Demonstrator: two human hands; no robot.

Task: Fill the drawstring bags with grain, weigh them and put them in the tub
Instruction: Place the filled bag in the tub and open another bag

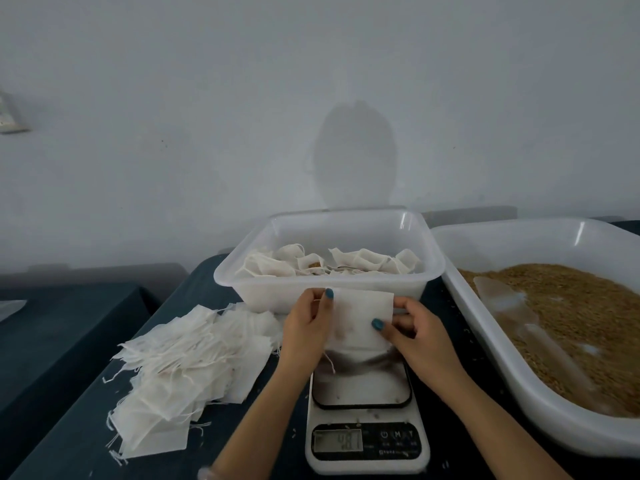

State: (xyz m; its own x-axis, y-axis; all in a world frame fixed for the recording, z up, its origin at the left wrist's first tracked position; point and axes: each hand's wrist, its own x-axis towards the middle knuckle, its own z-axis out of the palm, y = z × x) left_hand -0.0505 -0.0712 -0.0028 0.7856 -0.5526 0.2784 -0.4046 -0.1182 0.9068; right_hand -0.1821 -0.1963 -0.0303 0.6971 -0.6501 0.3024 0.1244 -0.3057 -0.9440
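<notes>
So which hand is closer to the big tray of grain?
The right hand. It pinches the right edge of the held bag, just left of the grain tray; the left hand pinches the bag's left edge, farther away, by the pile of empty bags.

My own body, as seen from head camera:
- Left hand [304,327] and right hand [419,337], both bare.
- Left thumbnail [329,293] painted teal-blue, slight gloss.
- Right thumbnail [377,323] same teal-blue polish.
- Both thumbnails short, rounded at tip.
- Other nails turned away from me or covered; colour can't be told.
- Left forearm [263,410] and right forearm [485,410] uncovered down to bottom edge of view.
- Pale band [207,474] across left forearm at very bottom edge, blurred; cuff or bracelet, can't tell which.
</notes>
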